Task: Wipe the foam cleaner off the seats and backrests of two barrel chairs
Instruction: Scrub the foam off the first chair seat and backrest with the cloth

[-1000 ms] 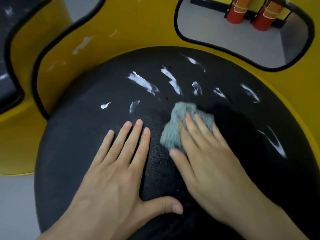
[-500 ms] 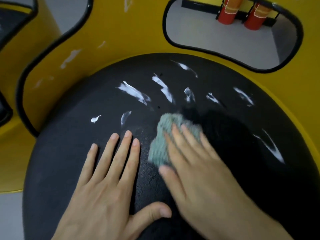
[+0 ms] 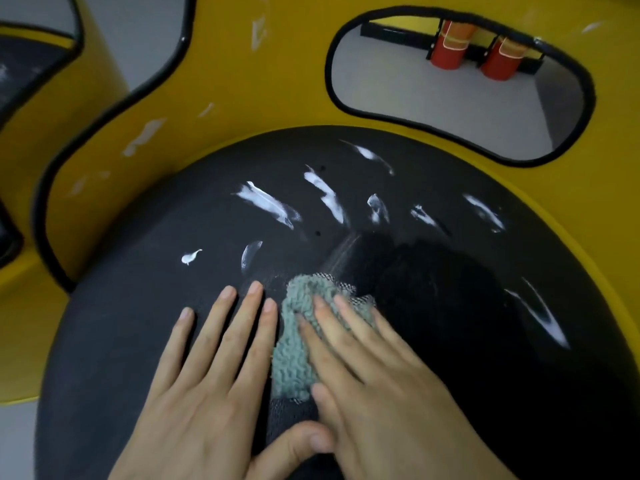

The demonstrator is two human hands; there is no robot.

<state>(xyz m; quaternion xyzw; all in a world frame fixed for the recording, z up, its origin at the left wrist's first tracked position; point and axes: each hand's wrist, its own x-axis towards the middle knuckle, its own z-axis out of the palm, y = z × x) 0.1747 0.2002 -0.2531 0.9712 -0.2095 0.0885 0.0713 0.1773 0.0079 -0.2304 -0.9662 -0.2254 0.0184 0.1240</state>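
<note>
A round black seat (image 3: 138, 306) of a yellow barrel chair fills the view. Several white foam streaks (image 3: 266, 204) lie across its far half. More foam smears (image 3: 143, 136) mark the yellow backrest (image 3: 263, 91). My right hand (image 3: 374, 382) presses a grey-green cloth (image 3: 294, 344) flat on the seat with straight fingers. My left hand (image 3: 207, 382) rests flat on the seat just left of the cloth, fingers spread. The patch of seat to the right of the cloth looks darker and wet.
A second yellow barrel chair (image 3: 41, 98) with a black seat stands at the left edge. Through the backrest's oval cut-out (image 3: 450, 95) I see grey floor and two red cylinders (image 3: 450, 53). Grey floor shows at the bottom left.
My right hand has pulled the cloth toward me and slightly left, leaving a faint wipe trail. The left hand stays flat on the seat. The view has shifted down.
</note>
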